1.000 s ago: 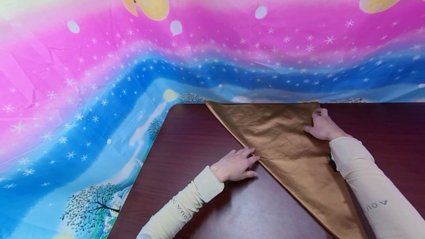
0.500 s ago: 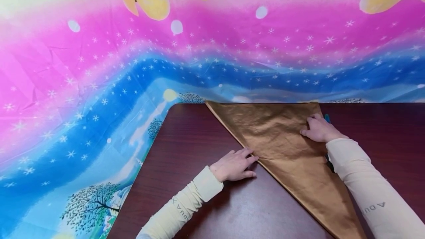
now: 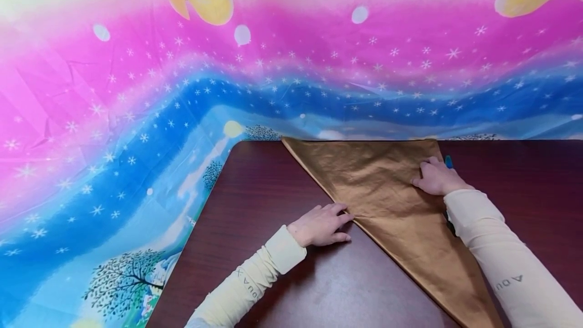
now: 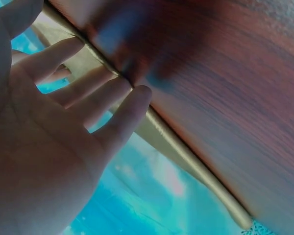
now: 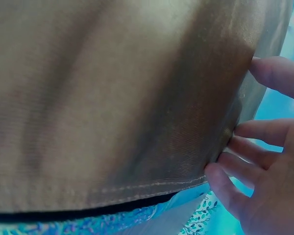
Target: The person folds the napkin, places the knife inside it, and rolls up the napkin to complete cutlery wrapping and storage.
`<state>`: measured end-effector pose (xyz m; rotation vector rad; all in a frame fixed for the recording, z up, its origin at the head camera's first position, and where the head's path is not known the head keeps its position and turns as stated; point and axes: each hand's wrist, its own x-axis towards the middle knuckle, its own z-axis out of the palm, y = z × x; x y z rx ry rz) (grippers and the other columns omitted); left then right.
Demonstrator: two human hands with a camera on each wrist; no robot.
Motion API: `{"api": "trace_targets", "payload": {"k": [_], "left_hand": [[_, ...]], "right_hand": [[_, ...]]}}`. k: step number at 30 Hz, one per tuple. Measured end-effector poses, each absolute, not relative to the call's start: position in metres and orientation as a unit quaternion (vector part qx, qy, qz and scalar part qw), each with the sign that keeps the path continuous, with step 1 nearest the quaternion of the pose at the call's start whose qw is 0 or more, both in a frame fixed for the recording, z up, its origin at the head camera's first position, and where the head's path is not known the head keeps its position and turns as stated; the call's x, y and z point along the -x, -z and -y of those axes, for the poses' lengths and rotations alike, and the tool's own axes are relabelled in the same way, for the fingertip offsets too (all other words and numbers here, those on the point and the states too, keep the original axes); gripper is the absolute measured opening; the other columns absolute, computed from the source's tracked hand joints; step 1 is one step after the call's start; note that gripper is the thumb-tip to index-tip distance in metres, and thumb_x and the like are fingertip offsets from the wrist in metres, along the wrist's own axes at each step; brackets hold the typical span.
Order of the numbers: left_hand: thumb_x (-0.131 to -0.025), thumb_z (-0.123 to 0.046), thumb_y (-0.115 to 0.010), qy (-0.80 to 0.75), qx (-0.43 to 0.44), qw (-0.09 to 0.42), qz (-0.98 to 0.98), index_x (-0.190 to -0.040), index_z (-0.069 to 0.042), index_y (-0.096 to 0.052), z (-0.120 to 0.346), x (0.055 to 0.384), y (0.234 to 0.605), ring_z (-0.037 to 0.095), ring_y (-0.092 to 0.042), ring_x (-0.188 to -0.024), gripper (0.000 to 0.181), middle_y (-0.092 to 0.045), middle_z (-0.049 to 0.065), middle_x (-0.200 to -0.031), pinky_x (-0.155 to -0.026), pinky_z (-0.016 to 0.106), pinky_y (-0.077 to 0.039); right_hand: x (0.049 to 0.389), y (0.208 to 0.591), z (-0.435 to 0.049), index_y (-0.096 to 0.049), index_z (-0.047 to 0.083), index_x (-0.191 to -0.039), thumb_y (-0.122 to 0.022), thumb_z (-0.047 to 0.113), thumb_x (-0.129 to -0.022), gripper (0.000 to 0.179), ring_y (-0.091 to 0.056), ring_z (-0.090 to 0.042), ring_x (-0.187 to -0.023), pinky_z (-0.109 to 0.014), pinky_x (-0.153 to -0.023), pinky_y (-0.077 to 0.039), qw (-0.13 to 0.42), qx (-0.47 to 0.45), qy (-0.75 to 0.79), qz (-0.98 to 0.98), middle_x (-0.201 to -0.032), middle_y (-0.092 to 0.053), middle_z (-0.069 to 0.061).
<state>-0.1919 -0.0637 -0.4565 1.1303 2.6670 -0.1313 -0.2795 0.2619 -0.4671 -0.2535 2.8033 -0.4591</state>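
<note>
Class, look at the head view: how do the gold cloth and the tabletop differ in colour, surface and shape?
The cloth is golden brown; the tabletop is dark reddish brown.
The cloth is creased; the tabletop looks flat, with a fine wood grain.
The cloth's far left corner is pointed; the tabletop's is rounded.
Both are brownish and catch some light.

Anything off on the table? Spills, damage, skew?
No spill or damage visible on the table. Only the brown cloth isn't smooth: wrinkles cross its upper part, and a crease runs inward near the left hand.
</note>
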Motion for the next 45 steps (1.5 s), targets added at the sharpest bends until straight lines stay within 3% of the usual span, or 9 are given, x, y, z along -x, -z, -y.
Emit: {"api": "trace_targets", "payload": {"k": [9, 16, 29, 35, 41, 45], "left_hand": [[-0.094, -0.052, -0.054, 0.047, -0.386, 0.119, -0.914, -0.143, -0.025, -0.046, 0.062, 0.193, 0.458, 0.017, -0.041, -0.136, 0.056, -0.04, 0.003, -0.149, -0.102, 0.04, -0.044], [-0.094, -0.052, -0.054, 0.052, -0.394, 0.12, -0.91, -0.143, -0.025, -0.046, 0.06, 0.192, 0.459, 0.017, -0.043, -0.135, 0.057, -0.042, 0.003, -0.147, -0.1, 0.038, -0.045], [-0.094, -0.052, -0.053, 0.044, -0.402, 0.124, -0.906, -0.143, -0.025, -0.047, 0.061, 0.195, 0.461, 0.017, -0.043, -0.134, 0.057, -0.043, 0.002, -0.147, -0.1, 0.037, -0.045], [-0.095, -0.052, -0.052, 0.019, -0.398, 0.143, -0.906, -0.143, -0.025, -0.047, 0.063, 0.201, 0.459, 0.018, -0.043, -0.135, 0.055, -0.043, 0.0, -0.147, -0.103, 0.039, -0.043], [-0.097, -0.046, -0.052, -0.066, -0.406, 0.141, -0.9, -0.14, -0.021, -0.051, 0.072, 0.213, 0.46, 0.013, -0.047, -0.131, 0.049, -0.049, -0.002, -0.141, -0.106, 0.033, -0.04], [-0.098, -0.04, -0.052, -0.108, -0.398, 0.122, -0.903, -0.135, -0.018, -0.054, 0.08, 0.222, 0.461, 0.013, -0.048, -0.129, 0.043, -0.051, 0.0, -0.139, -0.106, 0.038, -0.041]], "right_hand": [[0.274, 0.468, -0.259, -0.037, -0.02, -0.134, -0.052, 0.028, -0.095, 0.064, -0.026, -0.061, -0.124, -0.072, -0.096, -0.03, 0.121, 0.08, 0.158, -0.977, -0.139, -0.022, -0.043], [0.264, 0.47, -0.253, -0.044, -0.015, -0.131, -0.057, 0.025, -0.092, 0.057, -0.029, -0.058, -0.112, -0.067, -0.082, -0.038, 0.075, 0.063, 0.137, -0.986, -0.129, -0.028, -0.04], [0.247, 0.448, -0.236, -0.037, -0.013, -0.139, -0.061, 0.033, -0.092, 0.07, -0.033, -0.055, -0.111, -0.065, -0.085, -0.04, 0.127, 0.087, 0.166, -0.974, -0.128, -0.026, -0.038], [0.231, 0.432, -0.223, -0.035, -0.011, -0.141, -0.063, 0.031, -0.09, 0.072, -0.03, -0.062, -0.118, -0.068, -0.09, -0.036, 0.159, 0.12, 0.165, -0.966, -0.134, -0.025, -0.04], [0.208, 0.422, -0.21, -0.037, -0.007, -0.142, -0.067, 0.038, -0.088, 0.077, -0.027, -0.064, -0.122, -0.068, -0.088, -0.038, 0.191, 0.125, 0.152, -0.962, -0.139, -0.026, -0.04], [0.195, 0.421, -0.205, -0.037, -0.006, -0.142, -0.069, 0.041, -0.085, 0.081, -0.029, -0.064, -0.122, -0.067, -0.09, -0.038, 0.2, 0.131, 0.14, -0.961, -0.14, -0.027, -0.04]]}}
